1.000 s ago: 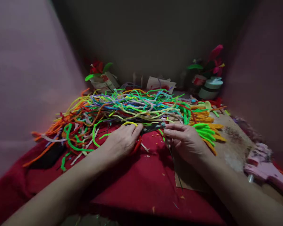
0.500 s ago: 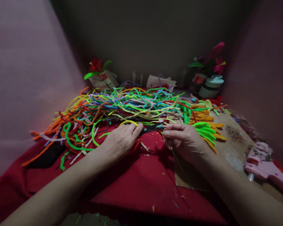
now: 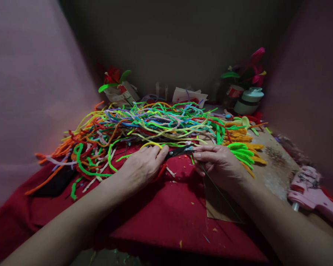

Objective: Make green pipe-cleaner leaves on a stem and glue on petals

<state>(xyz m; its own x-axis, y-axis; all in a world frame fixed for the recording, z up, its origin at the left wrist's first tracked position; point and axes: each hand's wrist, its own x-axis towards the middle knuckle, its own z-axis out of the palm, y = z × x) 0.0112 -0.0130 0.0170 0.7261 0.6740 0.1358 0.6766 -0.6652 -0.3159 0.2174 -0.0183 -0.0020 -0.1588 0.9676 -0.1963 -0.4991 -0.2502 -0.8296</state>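
Note:
My left hand [image 3: 147, 162] is closed around the handles of a pair of scissors [image 3: 178, 151]. A yellow handle loop shows above the fingers and a red part below them. The dark blades point right, to the fingertips of my right hand [image 3: 220, 160]. Thumb and fingers of that hand pinch a thin dark wire [image 3: 220, 192], whose long end slants down to the right over the cardboard. Whether the blades touch the wire is hard to make out. A small green scrap [image 3: 192, 160] shows beside the right fingertips.
Many coloured pipe cleaners [image 3: 161, 123] are heaped behind my hands. Bundled green pieces [image 3: 241, 154] and orange ones lie right, on cardboard [image 3: 277, 173]. A pink glue gun [image 3: 308, 192] rests at the right edge. Scraps dot the red cloth [image 3: 155, 221]. A lidded jar [image 3: 249, 101] stands behind.
The wire's free end has swung to the right. My right hand has shifted very slightly, while my left hand and the scissors stay nearly in place.

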